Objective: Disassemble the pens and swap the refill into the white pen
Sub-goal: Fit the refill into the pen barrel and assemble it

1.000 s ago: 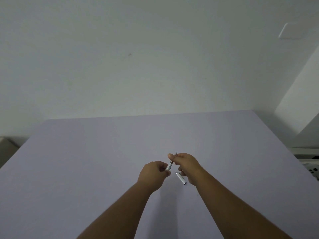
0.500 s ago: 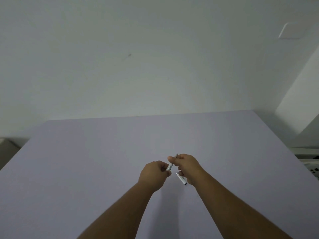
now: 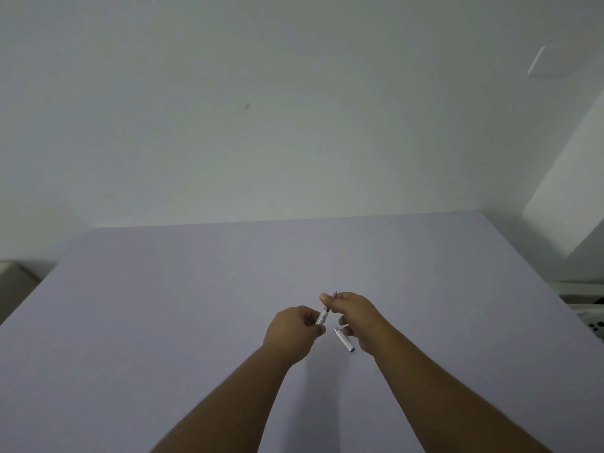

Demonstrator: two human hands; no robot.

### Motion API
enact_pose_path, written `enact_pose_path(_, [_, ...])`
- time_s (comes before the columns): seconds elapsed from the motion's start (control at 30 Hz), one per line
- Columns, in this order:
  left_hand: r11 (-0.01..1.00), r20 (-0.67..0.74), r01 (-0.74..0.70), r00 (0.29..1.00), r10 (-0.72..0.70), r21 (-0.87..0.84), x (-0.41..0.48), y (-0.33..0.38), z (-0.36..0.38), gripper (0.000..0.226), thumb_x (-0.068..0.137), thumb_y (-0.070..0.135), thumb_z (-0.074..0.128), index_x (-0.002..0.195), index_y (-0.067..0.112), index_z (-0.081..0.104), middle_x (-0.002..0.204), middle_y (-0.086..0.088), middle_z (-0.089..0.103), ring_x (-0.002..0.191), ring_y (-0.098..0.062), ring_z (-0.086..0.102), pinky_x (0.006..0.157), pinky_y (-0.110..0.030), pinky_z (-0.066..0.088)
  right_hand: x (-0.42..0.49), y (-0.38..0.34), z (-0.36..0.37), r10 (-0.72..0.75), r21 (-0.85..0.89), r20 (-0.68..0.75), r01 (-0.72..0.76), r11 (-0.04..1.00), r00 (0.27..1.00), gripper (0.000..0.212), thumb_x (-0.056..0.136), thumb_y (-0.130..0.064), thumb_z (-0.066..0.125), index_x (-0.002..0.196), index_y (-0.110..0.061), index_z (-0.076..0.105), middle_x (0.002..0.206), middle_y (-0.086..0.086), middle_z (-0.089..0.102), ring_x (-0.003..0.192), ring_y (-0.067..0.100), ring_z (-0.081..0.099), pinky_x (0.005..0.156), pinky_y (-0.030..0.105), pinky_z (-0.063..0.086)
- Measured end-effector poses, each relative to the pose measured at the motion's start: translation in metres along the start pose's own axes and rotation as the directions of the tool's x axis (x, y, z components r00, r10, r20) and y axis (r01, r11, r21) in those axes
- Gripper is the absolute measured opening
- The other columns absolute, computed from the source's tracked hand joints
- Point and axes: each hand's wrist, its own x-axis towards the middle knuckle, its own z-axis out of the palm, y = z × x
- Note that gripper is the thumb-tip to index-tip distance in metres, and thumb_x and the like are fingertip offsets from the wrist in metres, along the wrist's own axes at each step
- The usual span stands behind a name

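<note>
White pen [image 3: 322, 318] held in the air between both hands, tilted, upper end leaning away and to the right. Lower barrel pinched in left hand [image 3: 294, 330]; upper end, with a dark thin tip [image 3: 335, 293] poking out past the fingers, pinched in right hand [image 3: 354, 313]. Both hands closed on the pen, nearly touching one another. Too small to tell whether the dark tip is the refill's point or the nose of the barrel.

Second piece, a short white tube with metal end [image 3: 343, 339], just below the right hand, near its lower fingers. Held by those fingers or lying on the counter [image 3: 163, 322]: cannot tell.

Pale lilac counter otherwise bare around the hands. No other pen visible. Blank wall [image 3: 294, 125] beyond the far edge of the counter.

Step in hand, by judgement: either pulling apart or joining the white pen's barrel at the point between the two grips, possibly seating the refill. Loose tube suggests disassembly partly done.

Next move likely calls for: steady counter-grip on the lower barrel, small twist or straight push-pull along the pen's axis, no bending of the thin tip; then fitting the loose tube from below the right hand.
</note>
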Motion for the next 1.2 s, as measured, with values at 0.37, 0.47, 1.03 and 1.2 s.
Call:
enact_pose_path(0.37, [1.000, -0.010, -0.003, 1.000, 0.003, -0.013, 0.000, 0.002, -0.005, 0.018, 0.081, 0.030, 0.065, 0.097, 0.024, 0.069, 0.080, 0.008, 0.064, 0.070, -0.012, 0.060, 0.070, -0.031, 0.054, -0.002, -0.004, 0.004, 0.005, 0.064, 0.021, -0.006, 0.998, 1.000, 0.024, 0.081, -0.044, 0.066, 0.083, -0.020, 0.065, 0.094, 0.001, 0.062, 0.075, 0.015, 0.049, 0.062, 0.028, 0.044])
enact_pose_path(0.47, [1.000, -0.013, -0.006, 1.000, 0.006, -0.011, 0.000, 0.002, -0.005, 0.017, 0.082, 0.030, 0.065, 0.097, 0.022, 0.068, 0.078, 0.008, 0.063, 0.070, -0.013, 0.060, 0.072, -0.031, 0.054, -0.001, -0.001, 0.004, -0.043, 0.033, 0.016, 0.042, 0.999, 0.999, 0.021, 0.081, -0.037, 0.068, 0.076, -0.017, 0.064, 0.082, 0.004, 0.057, 0.068, 0.016, 0.045, 0.059, 0.027, 0.042])
enact_pose_path(1.03, [1.000, 0.002, 0.001, 1.000, -0.001, 0.000, 0.005, 0.006, -0.001, 0.020, 0.082, 0.030, 0.065, 0.100, 0.022, 0.068, 0.080, 0.007, 0.062, 0.070, -0.013, 0.059, 0.070, -0.029, 0.052, 0.006, 0.001, -0.006, -0.001, 0.063, 0.033, -0.001, 0.998, 0.999, 0.022, 0.082, -0.042, 0.065, 0.087, -0.021, 0.067, 0.091, 0.000, 0.064, 0.073, 0.016, 0.048, 0.061, 0.027, 0.044])
enact_pose_path(1.2, [1.000, 0.018, -0.013, 1.000, 0.013, 0.019, 0.005, 0.007, 0.003, 0.020, 0.082, 0.031, 0.065, 0.101, 0.022, 0.067, 0.075, 0.010, 0.060, 0.064, -0.010, 0.056, 0.067, -0.027, 0.050, 0.008, 0.001, -0.008, 0.019, -0.072, -0.031, -0.021, 0.997, 0.999, 0.034, 0.079, -0.045, 0.067, 0.073, -0.013, 0.059, 0.072, 0.000, 0.049, 0.061, 0.015, 0.041, 0.055, 0.026, 0.039])
